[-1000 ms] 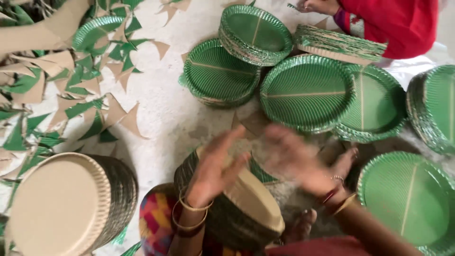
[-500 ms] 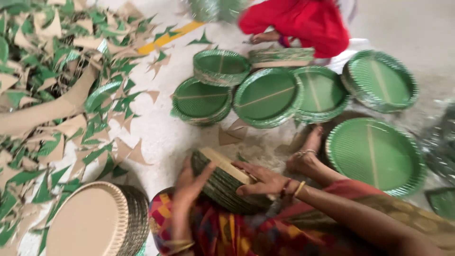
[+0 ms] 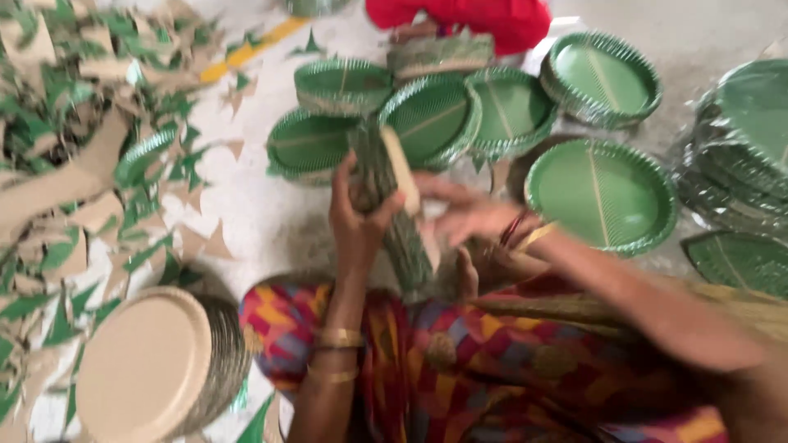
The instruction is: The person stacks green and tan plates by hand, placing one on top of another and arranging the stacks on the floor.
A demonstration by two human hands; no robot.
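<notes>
**Stack of plates held on edge, both hands squaring it**

Nearest: bright patterned cloth (image 3: 460,361) over the lap, w/ a pile of tan upside-down plates (image 3: 152,369) on the floor at lower left. Above the lap the left hand (image 3: 357,217) grips a stack of green-edged paper plates (image 3: 394,209) turned on edge, its lower end just above the cloth; fingers (image 3: 345,176) curl round the far side, thumb on the near side, closed firm on it. Right hand (image 3: 472,217) is flat against the stack's right face, fingers spread, not wrapped – blurred, so exact contact is hard to tell.

Step in hand, as I read it: aligning/tamping the stack. Next move prob. needs both hands to keep edges flush, no slipping.

Further out: a green plate (image 3: 603,193) on the floor, then more green stacks (image 3: 427,119), paper offcuts (image 3: 90,164) at left. Farthest, another person in red (image 3: 460,20).
</notes>
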